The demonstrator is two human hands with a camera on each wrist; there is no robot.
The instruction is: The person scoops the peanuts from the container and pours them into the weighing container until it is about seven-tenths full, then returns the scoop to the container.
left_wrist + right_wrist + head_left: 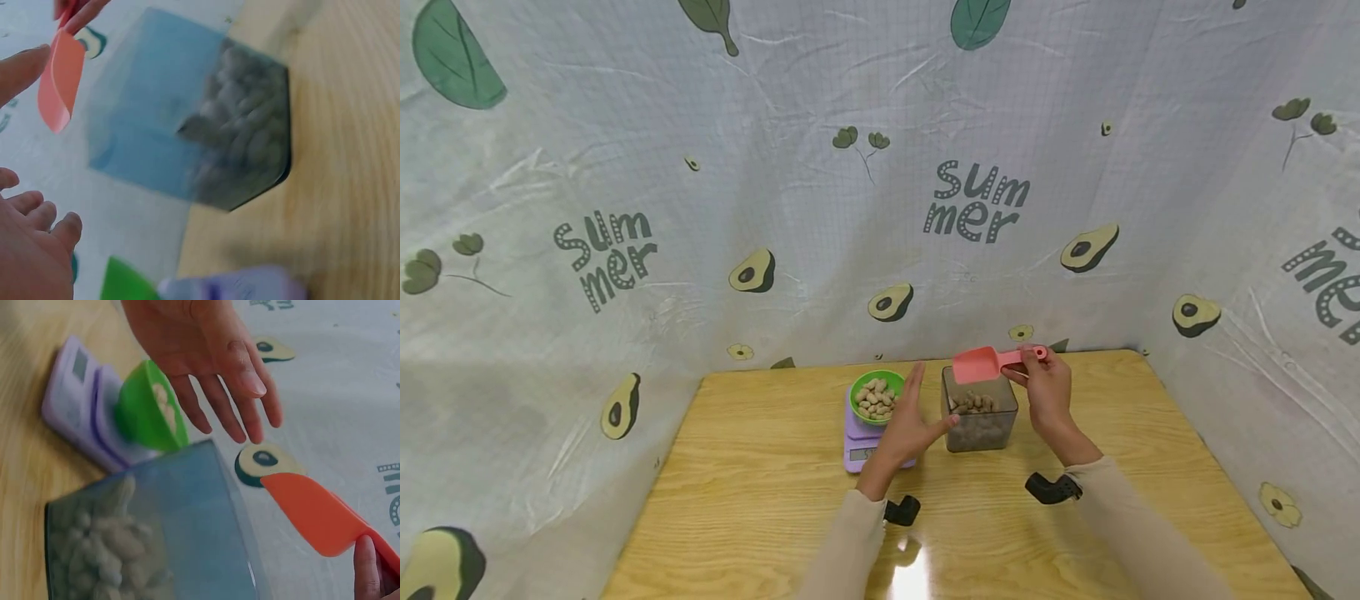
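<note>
We see the right hand [1049,392] pinching the handle of a pink scoop [976,365] between thumb and fingers, its blade pointing toward the left hand's side. The scoop is held up near the far rim of a clear, dark-tinted container [979,438], and both wrist views show it apart from the container's walls. Inside, brown-tan peanuts [976,403] in their shells fill the lower part, with bare wall above them. We find the left hand [908,427] raised between the container and a green bowl [134,409], its fingers extended, the thumb spread well away from them, and nothing in its grasp. In the head view that thumb overlaps the container's near corner, and the hand partly hides the bowl's right side. The bowl holds pale peanuts [875,398], heaped close to its rim, and it sits on the platform of a purple scale [858,429]. We can make out the scale's small grey display [862,455] on its near side, though the digits are too small and too covered by the arm for us to read surely. The scale and the container stand side by side on a wood-grain table [737,483], near its back edge. Behind them we see a pale cloth [820,208] printed with avocados, leaves and the word "summer". Both forearms wear beige sleeves [1135,517], with a black device [1051,488] at each wrist.
</note>
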